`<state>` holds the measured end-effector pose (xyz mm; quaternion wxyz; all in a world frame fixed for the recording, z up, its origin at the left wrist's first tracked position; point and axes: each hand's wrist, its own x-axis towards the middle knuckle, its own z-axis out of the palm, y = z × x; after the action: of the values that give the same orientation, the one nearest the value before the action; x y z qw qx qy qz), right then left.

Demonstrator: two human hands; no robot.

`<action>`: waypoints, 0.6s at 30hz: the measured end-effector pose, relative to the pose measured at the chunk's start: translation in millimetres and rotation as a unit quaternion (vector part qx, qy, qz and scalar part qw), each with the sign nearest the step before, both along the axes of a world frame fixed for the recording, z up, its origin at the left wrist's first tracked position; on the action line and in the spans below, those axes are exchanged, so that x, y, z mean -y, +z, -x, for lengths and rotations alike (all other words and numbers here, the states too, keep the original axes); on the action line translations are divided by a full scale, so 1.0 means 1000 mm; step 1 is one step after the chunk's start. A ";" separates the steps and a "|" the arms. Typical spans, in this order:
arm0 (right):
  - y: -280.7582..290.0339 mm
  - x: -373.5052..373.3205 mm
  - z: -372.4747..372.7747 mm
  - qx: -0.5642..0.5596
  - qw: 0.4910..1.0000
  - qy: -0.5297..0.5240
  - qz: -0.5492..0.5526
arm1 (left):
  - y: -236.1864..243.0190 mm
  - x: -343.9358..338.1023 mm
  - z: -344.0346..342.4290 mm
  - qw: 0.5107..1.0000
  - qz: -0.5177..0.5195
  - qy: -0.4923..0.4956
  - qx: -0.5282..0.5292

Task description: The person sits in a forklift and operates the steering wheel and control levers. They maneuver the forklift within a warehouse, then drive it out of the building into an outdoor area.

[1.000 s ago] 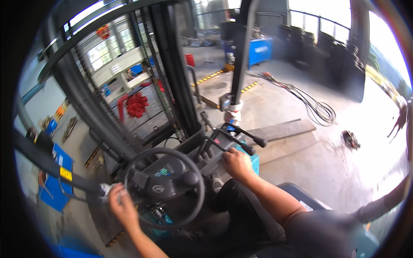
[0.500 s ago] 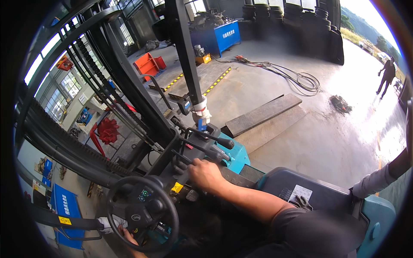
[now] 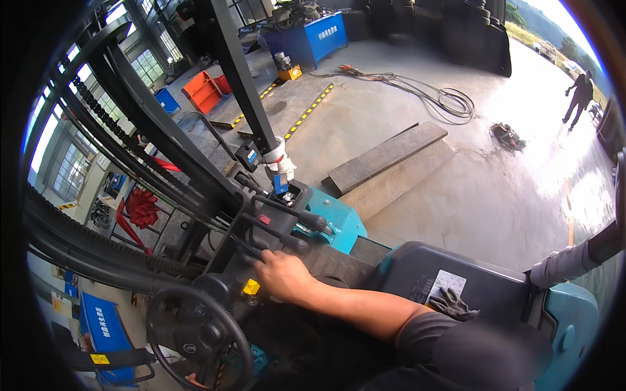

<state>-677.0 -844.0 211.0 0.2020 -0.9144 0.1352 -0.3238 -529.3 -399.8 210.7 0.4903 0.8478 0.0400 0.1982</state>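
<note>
From a forklift's seat I see the black steering wheel (image 3: 240, 329) at the lower left. My left hand (image 3: 194, 380) shows only as a bit of fingers at the wheel's lower rim, curled against it; the rest is hidden. My right hand (image 3: 283, 275) is closed at the row of hydraulic levers, its fingers round a black control lever (image 3: 259, 243) whose lower part they cover. Just beyond stand another black lever knob (image 3: 297, 246) and a longer lever (image 3: 313, 222). A yellow warning label (image 3: 250, 287) lies below my right wrist.
The black mast (image 3: 153, 137) rises at the left. A dark glove (image 3: 451, 304) lies on the black cover (image 3: 479, 264) at my right. Beyond are steel plates (image 3: 391, 156), a coiled cable (image 3: 450, 104), a blue bin (image 3: 326, 39) and a person (image 3: 579, 98) near the opening.
The view has shifted, so the wheel sits lower and farther left in it. Less of my left hand shows. My right hand stays at the levers.
</note>
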 end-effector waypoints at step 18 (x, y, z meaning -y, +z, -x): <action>-0.004 0.008 0.001 0.042 0.999 0.002 -0.008 | 0.151 0.219 0.035 0.940 -0.269 -0.139 0.157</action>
<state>-677.8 -852.1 207.5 0.2158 -0.8984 0.1271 -0.3608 -564.3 -618.4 361.3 0.2664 0.9033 -0.2109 0.2620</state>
